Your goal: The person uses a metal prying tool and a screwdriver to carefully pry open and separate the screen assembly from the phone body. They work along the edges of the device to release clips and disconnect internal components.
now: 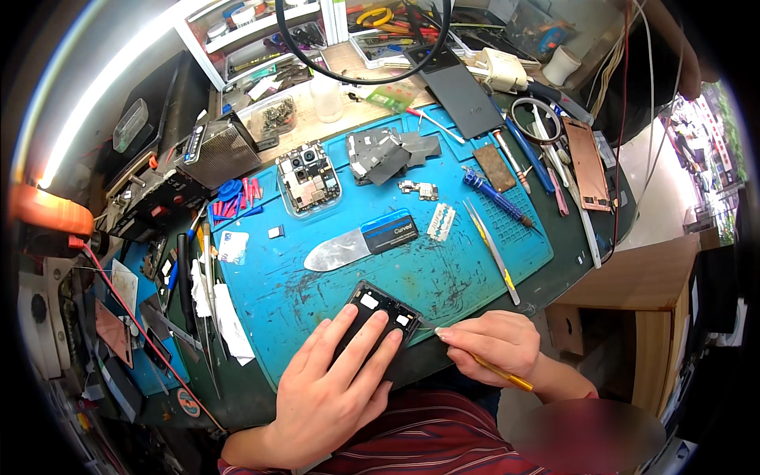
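Observation:
A black phone frame (370, 309) with two pale patches near its far edge sits at the mat's near edge. My left hand (331, 380) holds it steady, fingers apart over its face and thumb along its right side. Much of the frame is hidden under that hand. In my right hand (495, 348) is a slim gold-handled tool (502, 372), pinched near its tip. The thin tip points at the frame's right corner; whether it touches cannot be made out. Beyond the frame lies a flat metal pry blade (336, 252) with a black-and-blue handle.
On the blue mat (277, 297) lie tweezers (491, 252), a blue screwdriver (500, 198), a small circuit board (418, 190) and a boxed phone mainboard (309, 180). Black phone parts (388, 154) sit farther back. A black cable loop (360, 79) hangs overhead. More tools line both sides.

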Demonstrator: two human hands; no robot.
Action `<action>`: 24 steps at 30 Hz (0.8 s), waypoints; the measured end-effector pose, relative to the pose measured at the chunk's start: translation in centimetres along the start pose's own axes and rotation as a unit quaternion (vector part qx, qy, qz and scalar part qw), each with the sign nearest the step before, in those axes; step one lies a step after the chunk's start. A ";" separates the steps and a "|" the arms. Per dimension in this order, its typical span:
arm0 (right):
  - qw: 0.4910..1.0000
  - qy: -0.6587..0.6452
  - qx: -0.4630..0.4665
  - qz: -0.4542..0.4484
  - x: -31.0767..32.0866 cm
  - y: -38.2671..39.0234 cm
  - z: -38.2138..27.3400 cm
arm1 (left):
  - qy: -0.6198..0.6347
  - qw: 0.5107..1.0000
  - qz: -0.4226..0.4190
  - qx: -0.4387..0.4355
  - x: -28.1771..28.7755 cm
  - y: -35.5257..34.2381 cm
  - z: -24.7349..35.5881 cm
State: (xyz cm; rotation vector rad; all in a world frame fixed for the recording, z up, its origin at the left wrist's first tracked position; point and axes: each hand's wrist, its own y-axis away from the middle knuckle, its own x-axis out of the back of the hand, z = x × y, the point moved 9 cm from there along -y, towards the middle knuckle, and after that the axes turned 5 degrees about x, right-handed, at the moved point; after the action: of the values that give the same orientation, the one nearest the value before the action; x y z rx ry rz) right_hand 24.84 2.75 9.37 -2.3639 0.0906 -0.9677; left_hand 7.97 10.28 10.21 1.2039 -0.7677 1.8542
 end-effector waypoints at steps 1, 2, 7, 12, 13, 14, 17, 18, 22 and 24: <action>1.000 0.001 0.000 0.000 0.0 0.0 0.0 | -0.001 1.000 0.001 0.000 0.0 0.0 0.0; 1.000 0.003 0.000 0.000 0.0 0.0 0.0 | -0.003 1.000 0.001 0.000 0.0 -0.1 0.0; 1.000 0.005 0.005 0.016 -0.1 0.0 0.1 | -0.001 1.000 0.002 0.000 0.1 -0.2 0.0; 1.000 0.015 0.003 0.011 -0.1 -0.1 -0.1 | 0.000 1.000 0.004 -0.001 0.1 -0.1 -0.1; 1.000 0.019 0.000 0.011 -0.2 -0.2 -0.2 | 0.001 1.000 0.004 -0.001 0.1 -0.1 -0.1; 1.000 0.022 -0.002 0.011 -0.3 -0.4 -0.4 | 0.002 1.000 0.004 -0.001 0.1 -0.1 -0.1; 1.000 0.023 -0.011 0.012 -0.5 -0.7 -0.4 | 0.007 1.000 0.001 0.000 0.1 -0.2 -0.1; 1.000 0.023 -0.013 0.012 -0.5 -0.8 -0.3 | 0.009 1.000 0.001 0.000 0.1 -0.1 -0.1; 1.000 0.026 -0.016 0.003 -0.3 -0.5 -0.4 | 0.010 1.000 0.000 -0.001 0.1 -0.1 -0.2; 1.000 0.022 -0.019 0.006 -0.5 -1.0 -0.4 | 0.010 1.000 -0.002 0.000 0.1 -0.1 -0.2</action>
State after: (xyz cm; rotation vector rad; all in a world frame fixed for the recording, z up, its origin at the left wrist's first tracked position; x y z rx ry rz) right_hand 24.06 3.54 9.83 -2.3743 0.1417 -1.0221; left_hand 7.99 10.51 10.21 1.1837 -0.7547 1.8600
